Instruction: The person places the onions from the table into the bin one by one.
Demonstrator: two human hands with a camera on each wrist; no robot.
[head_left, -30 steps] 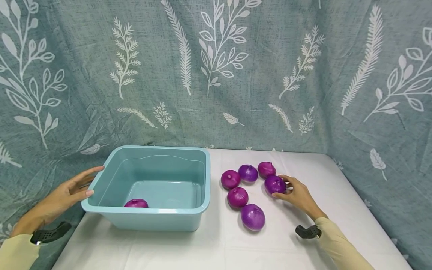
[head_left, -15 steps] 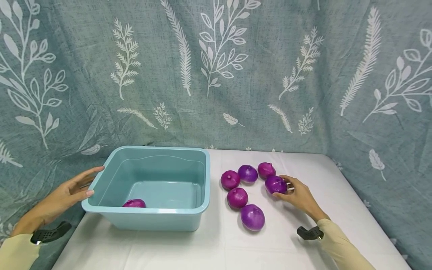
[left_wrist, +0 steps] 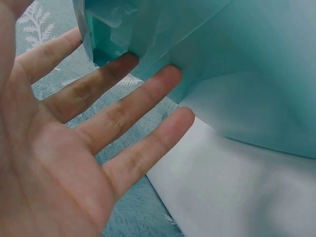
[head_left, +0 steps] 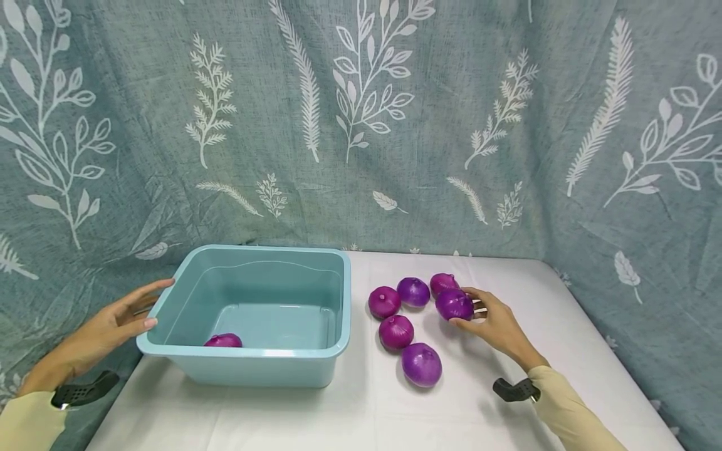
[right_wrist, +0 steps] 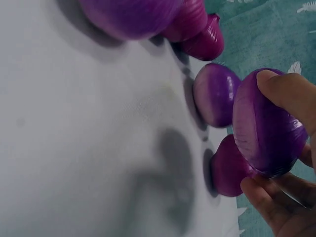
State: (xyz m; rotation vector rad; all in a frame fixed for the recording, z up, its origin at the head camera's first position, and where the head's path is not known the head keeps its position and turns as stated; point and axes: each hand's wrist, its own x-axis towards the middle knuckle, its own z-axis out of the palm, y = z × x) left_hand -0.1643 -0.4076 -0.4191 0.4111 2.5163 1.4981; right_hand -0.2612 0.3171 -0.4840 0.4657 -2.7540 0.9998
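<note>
**Six onions on the cloth, one in the tub**

Seven purple onions are counted. One onion (head_left: 454, 304) is pinched between thumb and fingers of the right hand (head_left: 496, 326) and is seen lifted off the white tablecloth (head_left: 350, 413) at centre right of the head view. Five loose onions (head_left: 397, 331) are grouped just beside it. A seventh onion (head_left: 223, 341) lies inside the single teal tub (head_left: 265, 360) at lower left, half hidden by the near wall. The left hand (head_left: 109, 326) is spread flat, fingertips (left_wrist: 170, 74) touching the tub's outer wall. Both forearms are cut off by the frame.
</note>
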